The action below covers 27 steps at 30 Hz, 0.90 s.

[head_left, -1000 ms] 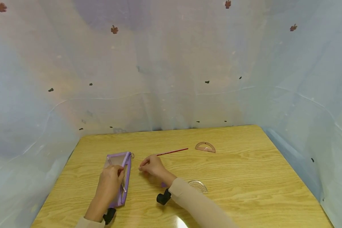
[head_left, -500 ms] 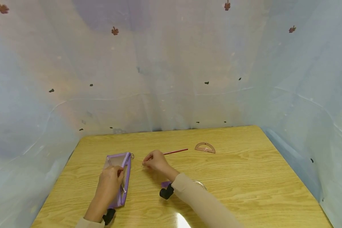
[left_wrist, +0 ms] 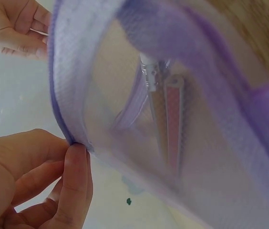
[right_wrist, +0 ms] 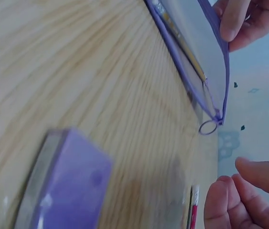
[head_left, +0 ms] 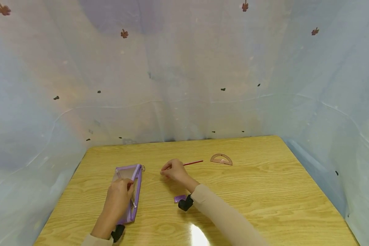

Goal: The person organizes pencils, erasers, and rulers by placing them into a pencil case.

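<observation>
At the left of the table a purple-edged mesh pencil case [head_left: 136,191] stands with its zip side parted. My left hand [head_left: 118,196] pinches one zip edge between thumb and fingers, as the left wrist view shows. Inside the case lie a pencil [left_wrist: 157,109] with a metal end and a pinkish strip [left_wrist: 173,119]. My right hand [head_left: 176,171] hovers above the table to the right of the case. In the right wrist view its thumb and fingers are bent, with nothing visible between them. Just beyond it lies a red pencil [head_left: 193,162], partly hidden by the hand.
A small purple block [head_left: 179,198], perhaps an eraser, lies under the right wrist, beside the black wrist camera [head_left: 185,203]. A pinkish protractor [head_left: 221,159] lies farther back on the wooden table [head_left: 264,177]. Pale curtains [head_left: 184,68] hang around the table.
My right hand has moved right and slightly away from the case, toward the red pencil. The forearm now covers the clear protractor, and more of the purple block shows. My left hand stays still.
</observation>
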Each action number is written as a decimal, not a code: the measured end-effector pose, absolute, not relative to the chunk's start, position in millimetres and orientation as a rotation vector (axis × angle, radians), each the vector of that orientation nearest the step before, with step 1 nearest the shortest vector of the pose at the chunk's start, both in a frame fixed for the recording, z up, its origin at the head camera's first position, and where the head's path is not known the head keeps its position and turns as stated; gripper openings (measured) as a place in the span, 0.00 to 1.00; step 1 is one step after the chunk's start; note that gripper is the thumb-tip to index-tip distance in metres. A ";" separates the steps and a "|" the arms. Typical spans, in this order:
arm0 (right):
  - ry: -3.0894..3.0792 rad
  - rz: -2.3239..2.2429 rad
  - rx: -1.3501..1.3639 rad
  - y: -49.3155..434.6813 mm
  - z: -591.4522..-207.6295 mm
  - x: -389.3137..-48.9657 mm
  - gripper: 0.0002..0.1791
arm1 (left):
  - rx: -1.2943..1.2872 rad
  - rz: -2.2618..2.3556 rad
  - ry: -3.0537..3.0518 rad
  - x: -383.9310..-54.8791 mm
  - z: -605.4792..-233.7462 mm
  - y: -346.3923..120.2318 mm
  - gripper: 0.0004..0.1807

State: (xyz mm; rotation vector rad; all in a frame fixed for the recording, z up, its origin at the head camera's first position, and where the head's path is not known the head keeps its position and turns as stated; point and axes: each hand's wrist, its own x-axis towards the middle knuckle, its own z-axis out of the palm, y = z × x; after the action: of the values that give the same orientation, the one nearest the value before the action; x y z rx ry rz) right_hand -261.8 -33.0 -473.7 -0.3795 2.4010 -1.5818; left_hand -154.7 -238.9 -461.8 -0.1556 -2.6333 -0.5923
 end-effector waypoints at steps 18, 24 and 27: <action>2.475 -1.535 -0.435 -3.8 -475.3 -274.9 0.02 | -0.175 -0.588 -2.596 -155.7 -464.8 -238.3 0.03; 2.549 -1.481 -0.462 6.6 -476.5 -281.6 0.02 | -0.158 -0.599 -2.634 -156.0 -463.2 -239.1 0.03; 2.570 -1.468 -0.472 11.7 -477.6 -283.7 0.02 | -0.154 -0.607 -2.648 -155.6 -462.9 -239.4 0.03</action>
State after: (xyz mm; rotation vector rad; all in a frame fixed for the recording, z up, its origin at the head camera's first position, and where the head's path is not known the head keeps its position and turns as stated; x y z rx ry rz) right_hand -283.7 11.7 -477.6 -0.4718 2.5698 -1.4682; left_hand -155.6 -239.4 -462.9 -0.1536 -2.6475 -0.6066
